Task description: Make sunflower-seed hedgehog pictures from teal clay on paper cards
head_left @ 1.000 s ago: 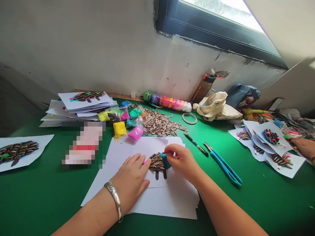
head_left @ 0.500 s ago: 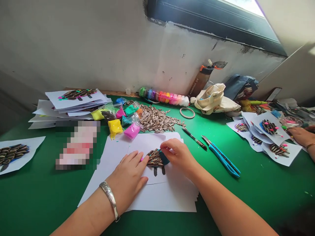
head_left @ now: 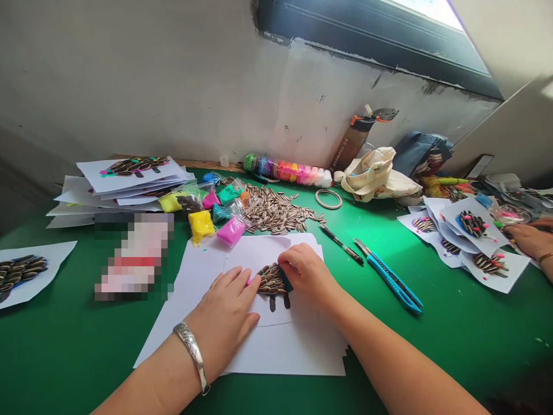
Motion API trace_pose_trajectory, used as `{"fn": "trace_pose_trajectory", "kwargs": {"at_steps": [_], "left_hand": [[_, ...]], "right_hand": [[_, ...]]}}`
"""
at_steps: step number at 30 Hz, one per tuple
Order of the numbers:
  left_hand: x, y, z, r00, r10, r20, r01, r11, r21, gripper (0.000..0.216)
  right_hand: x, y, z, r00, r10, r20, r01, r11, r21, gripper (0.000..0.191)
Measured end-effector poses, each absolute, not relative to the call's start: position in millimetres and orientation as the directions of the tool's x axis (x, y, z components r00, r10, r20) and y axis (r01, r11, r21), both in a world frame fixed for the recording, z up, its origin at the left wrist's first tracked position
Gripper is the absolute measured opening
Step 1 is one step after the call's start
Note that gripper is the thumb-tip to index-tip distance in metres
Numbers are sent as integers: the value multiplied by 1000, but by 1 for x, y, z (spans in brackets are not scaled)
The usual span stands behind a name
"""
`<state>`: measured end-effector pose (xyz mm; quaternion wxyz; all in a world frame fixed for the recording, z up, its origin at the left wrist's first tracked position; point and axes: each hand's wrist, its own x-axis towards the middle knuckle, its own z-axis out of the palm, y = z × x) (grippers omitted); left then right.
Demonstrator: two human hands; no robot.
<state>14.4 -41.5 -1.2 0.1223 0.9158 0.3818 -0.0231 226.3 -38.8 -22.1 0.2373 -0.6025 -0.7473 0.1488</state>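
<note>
On white paper (head_left: pixel 285 351) lies a small animal picture (head_left: pixel 271 280), its body covered in striped sunflower seeds over dark blue, with two dark legs below. My left hand (head_left: pixel 227 302) rests on the sheet with its fingers stretched out, the fingertips at the picture's left edge beside a bit of pink. My right hand (head_left: pixel 305 271) is closed in a pinch at the upper right of the body, where blue still shows between seeds and fingers. Whatever sits between those fingertips is hidden. Behind the paper spreads a pile of loose sunflower seeds (head_left: pixel 276 210).
Bags of coloured clay (head_left: pixel 201 226) lie behind the paper. To the right are a black pen (head_left: pixel 341 244), a blue utility knife (head_left: pixel 391 279) with blade out, and a tape roll (head_left: pixel 328 199). Finished pictures (head_left: pixel 125 176) are stacked left. Another person's hand (head_left: pixel 529 237) is far right.
My right hand has shifted slightly left and its fingertips press closer to the seeds, covering more of the blue. My left hand stays in place.
</note>
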Motion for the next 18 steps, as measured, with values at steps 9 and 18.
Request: {"fn": "trace_pose_trajectory", "kwargs": {"at_steps": [9, 18], "left_hand": [[14, -41, -1, 711, 693, -121, 700, -681, 213, 49], [14, -41, -1, 700, 702, -132, 711, -666, 227, 50]], "right_hand": [[231, -42, -19, -124, 978, 169, 795, 200, -572, 17], [229, -43, -16, -134, 984, 121, 858, 176, -481, 19]]}}
